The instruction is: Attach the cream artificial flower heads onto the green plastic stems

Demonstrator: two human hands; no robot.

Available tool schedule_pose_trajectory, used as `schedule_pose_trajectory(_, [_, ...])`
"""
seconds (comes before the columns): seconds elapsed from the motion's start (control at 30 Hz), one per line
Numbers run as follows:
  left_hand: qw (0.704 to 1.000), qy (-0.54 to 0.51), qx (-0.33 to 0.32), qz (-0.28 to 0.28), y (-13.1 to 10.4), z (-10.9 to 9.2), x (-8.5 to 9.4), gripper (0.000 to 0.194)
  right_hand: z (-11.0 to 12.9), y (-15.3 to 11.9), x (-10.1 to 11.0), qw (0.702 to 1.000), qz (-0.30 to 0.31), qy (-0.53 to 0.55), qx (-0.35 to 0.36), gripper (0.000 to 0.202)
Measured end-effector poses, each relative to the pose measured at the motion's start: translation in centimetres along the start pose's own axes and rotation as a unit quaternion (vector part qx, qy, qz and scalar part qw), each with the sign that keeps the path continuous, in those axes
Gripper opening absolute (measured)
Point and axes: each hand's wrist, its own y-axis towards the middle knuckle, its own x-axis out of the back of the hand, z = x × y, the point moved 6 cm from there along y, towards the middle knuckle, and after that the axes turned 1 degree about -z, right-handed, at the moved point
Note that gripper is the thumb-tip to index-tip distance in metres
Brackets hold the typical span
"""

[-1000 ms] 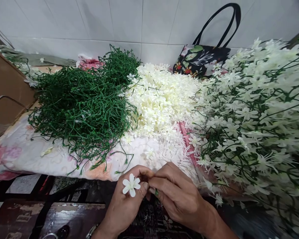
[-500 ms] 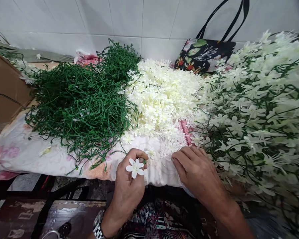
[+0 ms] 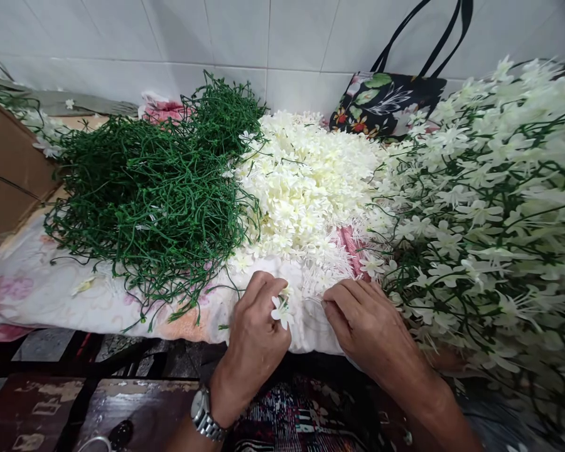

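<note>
My left hand (image 3: 260, 329) is closed around a white flower (image 3: 281, 312), which shows at its thumb side; a green stem tip pokes out on the other side of the fist. My right hand (image 3: 365, 317) is pinched near the cloth's front edge, at thin white filaments (image 3: 316, 300). Beyond the hands lies a heap of loose cream-white blossoms (image 3: 306, 182). Green stems (image 3: 155, 188) form a tangled pile to the left. Assembled white flowers on green stems (image 3: 480, 232) are massed at the right.
A floral cloth (image 3: 98, 307) covers the work surface. Against the tiled wall stands a black flowered bag (image 3: 388, 105). A cardboard box (image 3: 14, 169) is at the far left, with a thin metal rod beside it. Below the cloth is a brown surface (image 3: 136, 408).
My left hand has moved right and slightly up, turning so the flower now faces my right hand. My right hand has hardly moved.
</note>
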Motion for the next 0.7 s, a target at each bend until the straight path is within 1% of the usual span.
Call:
schedule_pose_trajectory(0.07, [0.997,0.067,-0.019,0.017,0.2,-0.4,-0.6,0.044,-0.1,-0.1,0.0,0.999,-0.008,0.036,-0.008,0.023])
schedule_pose_trajectory(0.13, [0.991,0.125,-0.033,0.02,0.3,-0.8,-0.8,0.039,-0.2,-0.2,0.1,0.997,-0.02,0.072,-0.019,0.02])
schedule_pose_trajectory(0.2, [0.989,0.14,-0.037,0.016,0.3,-0.9,-0.8,0.037,-0.3,-0.2,0.2,0.995,-0.034,0.089,-0.027,0.018])
schedule_pose_trajectory(0.27, [0.994,0.102,-0.028,0.012,0.2,-0.7,-0.7,0.039,-0.3,-0.2,0.4,0.994,-0.047,0.094,-0.028,0.02])
schedule_pose_trajectory(0.4, [1.0,-0.012,-0.003,-0.014,-0.1,0.2,-0.2,0.041,-0.2,0.0,0.8,0.992,-0.057,0.11,-0.02,0.021])
schedule_pose_trajectory(0.57, [0.992,-0.101,0.025,-0.076,0.5,0.2,1.3,0.022,-0.3,0.3,1.5,0.989,-0.073,0.129,-0.028,0.016])
schedule_pose_trajectory(0.63, [0.984,-0.145,0.056,-0.092,0.6,0.4,1.9,0.015,-0.4,0.4,2.0,0.985,-0.084,0.145,-0.035,0.013])
schedule_pose_trajectory(0.7, [0.967,-0.209,0.097,-0.106,0.5,0.9,2.2,0.011,-0.4,0.5,2.7,0.98,-0.099,0.169,-0.038,0.011])
